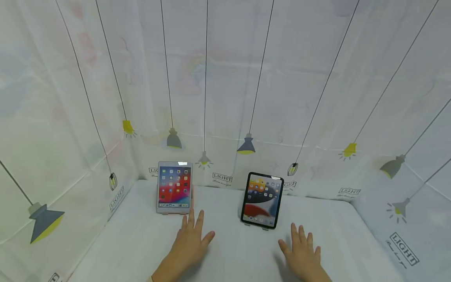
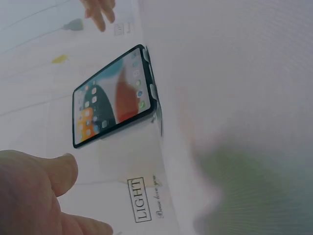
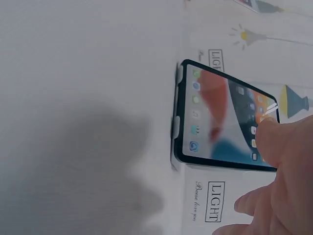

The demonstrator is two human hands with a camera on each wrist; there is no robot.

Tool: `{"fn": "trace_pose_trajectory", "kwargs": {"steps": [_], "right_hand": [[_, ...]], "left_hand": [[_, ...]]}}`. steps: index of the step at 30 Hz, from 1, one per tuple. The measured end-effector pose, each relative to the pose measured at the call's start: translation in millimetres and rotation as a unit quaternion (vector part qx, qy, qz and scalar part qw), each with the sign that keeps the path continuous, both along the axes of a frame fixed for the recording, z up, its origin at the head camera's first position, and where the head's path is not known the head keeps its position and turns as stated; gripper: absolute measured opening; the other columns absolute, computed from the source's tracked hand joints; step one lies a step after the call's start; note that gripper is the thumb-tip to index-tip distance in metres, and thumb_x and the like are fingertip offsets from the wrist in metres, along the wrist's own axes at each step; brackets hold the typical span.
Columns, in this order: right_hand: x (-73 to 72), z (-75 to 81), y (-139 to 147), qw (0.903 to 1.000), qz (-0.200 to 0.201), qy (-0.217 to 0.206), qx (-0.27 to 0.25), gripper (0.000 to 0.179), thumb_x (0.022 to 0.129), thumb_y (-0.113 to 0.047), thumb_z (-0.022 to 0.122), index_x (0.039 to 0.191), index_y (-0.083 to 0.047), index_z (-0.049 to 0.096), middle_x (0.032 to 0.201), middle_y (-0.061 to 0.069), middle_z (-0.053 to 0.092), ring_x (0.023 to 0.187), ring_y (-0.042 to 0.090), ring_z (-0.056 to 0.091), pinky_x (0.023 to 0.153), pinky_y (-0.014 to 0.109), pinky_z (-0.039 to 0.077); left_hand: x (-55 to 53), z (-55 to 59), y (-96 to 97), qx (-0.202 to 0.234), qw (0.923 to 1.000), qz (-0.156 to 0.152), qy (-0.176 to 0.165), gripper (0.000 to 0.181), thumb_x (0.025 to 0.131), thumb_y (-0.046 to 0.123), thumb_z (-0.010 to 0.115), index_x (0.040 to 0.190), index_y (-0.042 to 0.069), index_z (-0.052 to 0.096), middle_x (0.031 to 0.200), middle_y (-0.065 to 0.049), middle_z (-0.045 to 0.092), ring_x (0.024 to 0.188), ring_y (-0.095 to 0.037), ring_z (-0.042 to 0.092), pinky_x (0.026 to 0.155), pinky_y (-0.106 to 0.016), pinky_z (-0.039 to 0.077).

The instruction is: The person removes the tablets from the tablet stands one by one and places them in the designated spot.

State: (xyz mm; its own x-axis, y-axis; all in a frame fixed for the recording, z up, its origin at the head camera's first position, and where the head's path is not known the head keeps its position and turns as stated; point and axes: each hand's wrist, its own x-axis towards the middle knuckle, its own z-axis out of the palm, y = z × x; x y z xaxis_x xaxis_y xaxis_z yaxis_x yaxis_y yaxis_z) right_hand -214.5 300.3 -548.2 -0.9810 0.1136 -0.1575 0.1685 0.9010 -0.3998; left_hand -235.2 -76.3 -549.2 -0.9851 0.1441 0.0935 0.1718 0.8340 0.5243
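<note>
White tablet point(image 1: 174, 188): propped left of the black tablet point(image 1: 262, 200).
Left hand point(image 1: 192, 239): held wide, empty, front-left of the black tablet.
Right hand point(image 1: 301, 251): spread, empty, front-right.
Handling: 1 tablet at a time probably best gripped, by its sides.

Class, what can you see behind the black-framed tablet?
The printed backdrop rises behind the black-framed tablet. A support shows as small tabs along the lower edge; the tablet covers most of the rest and some backdrop.
</note>
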Motion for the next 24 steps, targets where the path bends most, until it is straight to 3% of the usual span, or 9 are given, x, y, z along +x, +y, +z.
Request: {"fn": "trace_pose_trajectory", "kwargs": {"steps": [6, 17, 24], "right_hand": [[-0.2, 7.5, 3, 0.9995, 0.023, 0.011, -0.021, 0.098, 0.110, -0.069, 0.038, 0.171, 0.001, 0.007, 0.173, 0.039, 0.002, 0.155, 0.070, -0.002, 0.117, 0.092, 0.004], [-0.1, 21.4, 4, 0.9954, 0.037, 0.014, -0.087, 0.097, 0.110, -0.069, 0.034, 0.171, 0.000, 0.003, 0.176, 0.033, 0.003, 0.158, 0.065, -0.002, 0.121, 0.087, 0.007], [-3.0, 29.7, 9, 0.9942, 0.020, 0.013, -0.105, 0.102, 0.106, -0.078, 0.032, 0.173, -0.007, 0.005, 0.174, 0.033, 0.013, 0.160, 0.059, 0.014, 0.126, 0.078, 0.020]], "left_hand": [[-3.0, 2.2, -3.3, 0.043, 0.9985, -0.006, -0.034, 0.088, 0.104, 0.063, 0.059, 0.170, 0.012, 0.031, 0.179, -0.024, 0.016, 0.161, -0.056, 0.025, 0.118, -0.077, 0.040], [-2.7, 12.5, -2.4, 0.071, 0.9967, -0.012, -0.038, 0.085, 0.104, 0.059, 0.061, 0.168, 0.009, 0.034, 0.178, -0.025, 0.023, 0.160, -0.053, 0.030, 0.121, -0.075, 0.038], [-9.7, 14.9, -2.0, 0.117, 0.9918, -0.020, -0.047, 0.082, 0.105, 0.058, 0.061, 0.168, 0.010, 0.036, 0.176, -0.023, 0.029, 0.160, -0.047, 0.035, 0.126, -0.071, 0.035]]}}
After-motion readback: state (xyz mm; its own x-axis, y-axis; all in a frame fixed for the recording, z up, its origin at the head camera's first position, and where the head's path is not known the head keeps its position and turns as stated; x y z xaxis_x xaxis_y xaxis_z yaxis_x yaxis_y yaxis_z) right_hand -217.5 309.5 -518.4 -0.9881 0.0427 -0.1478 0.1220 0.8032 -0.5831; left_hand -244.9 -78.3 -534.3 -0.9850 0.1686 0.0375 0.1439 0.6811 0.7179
